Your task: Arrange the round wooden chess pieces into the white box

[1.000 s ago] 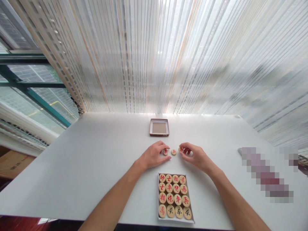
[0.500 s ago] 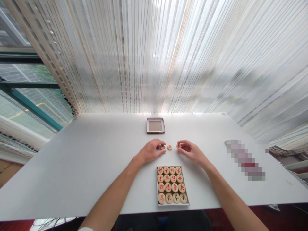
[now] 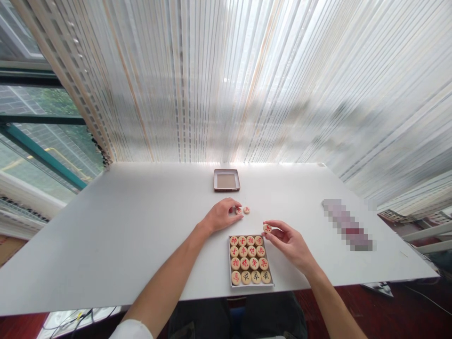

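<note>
My left hand [image 3: 223,214] rests on the white table with thumb and fingers closed around a round Chinese chess piece [image 3: 238,211] bearing a red character. Just right of it, another red-marked piece [image 3: 246,210] lies flat on the tabletop. Between thumb and fingertips, my right hand [image 3: 287,242] pinches a third red-marked piece [image 3: 267,229], by the far right corner of an open box. That shallow box [image 3: 230,261] is packed with rows of wooden pieces, most with red characters and three in the nearest row with black ones.
A brown-rimmed box lid [image 3: 226,190] lies inner side up beyond my hands. A pixelated, long object [image 3: 348,225] is on the table's right side. Striped sheer curtains [image 3: 212,94] hang along the far edge.
My right hand has brought its piece toward me, from beside the loose pieces to near the box. My left hand stays around its piece. The view has shifted slightly.
</note>
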`<action>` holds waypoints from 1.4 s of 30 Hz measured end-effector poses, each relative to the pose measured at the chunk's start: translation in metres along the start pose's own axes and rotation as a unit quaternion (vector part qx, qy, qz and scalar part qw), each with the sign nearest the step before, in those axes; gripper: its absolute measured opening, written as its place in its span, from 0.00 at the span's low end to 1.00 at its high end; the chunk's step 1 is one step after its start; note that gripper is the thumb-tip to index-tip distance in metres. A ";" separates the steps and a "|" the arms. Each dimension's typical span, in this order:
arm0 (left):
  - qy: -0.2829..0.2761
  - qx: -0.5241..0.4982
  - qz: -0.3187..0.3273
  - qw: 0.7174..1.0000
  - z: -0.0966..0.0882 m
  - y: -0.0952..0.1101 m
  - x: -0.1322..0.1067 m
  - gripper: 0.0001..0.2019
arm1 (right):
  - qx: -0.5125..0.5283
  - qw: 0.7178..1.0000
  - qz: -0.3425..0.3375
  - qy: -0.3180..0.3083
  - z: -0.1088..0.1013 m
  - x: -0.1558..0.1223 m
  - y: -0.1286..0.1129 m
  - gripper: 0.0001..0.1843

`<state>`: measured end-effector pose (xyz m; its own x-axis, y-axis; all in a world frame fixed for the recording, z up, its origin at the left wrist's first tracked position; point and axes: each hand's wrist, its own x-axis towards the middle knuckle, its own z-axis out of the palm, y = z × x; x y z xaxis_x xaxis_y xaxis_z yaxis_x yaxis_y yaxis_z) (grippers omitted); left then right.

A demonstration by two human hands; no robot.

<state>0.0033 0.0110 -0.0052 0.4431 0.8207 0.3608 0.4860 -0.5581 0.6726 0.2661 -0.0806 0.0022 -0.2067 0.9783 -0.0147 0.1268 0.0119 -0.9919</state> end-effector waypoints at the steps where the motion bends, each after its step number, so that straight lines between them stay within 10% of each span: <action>1: 0.000 -0.001 0.002 1.000 0.000 0.000 0.000 0.13 | -0.001 1.000 -0.004 0.001 0.001 -0.002 0.000 0.23; 30: -0.012 0.009 0.008 1.000 0.001 0.000 0.000 0.10 | 0.046 0.995 -0.028 0.080 0.004 -0.001 0.017 0.18; 42: -0.011 0.012 0.009 1.000 0.001 0.001 0.000 0.10 | 0.003 0.994 -0.099 0.034 0.025 -0.052 0.002 0.05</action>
<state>0.0045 0.0106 -0.0048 0.4679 0.8082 0.3576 0.4954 -0.5749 0.6512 0.2523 -0.1363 -0.0018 -0.1615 0.9685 0.1898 0.0834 0.2050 -0.9752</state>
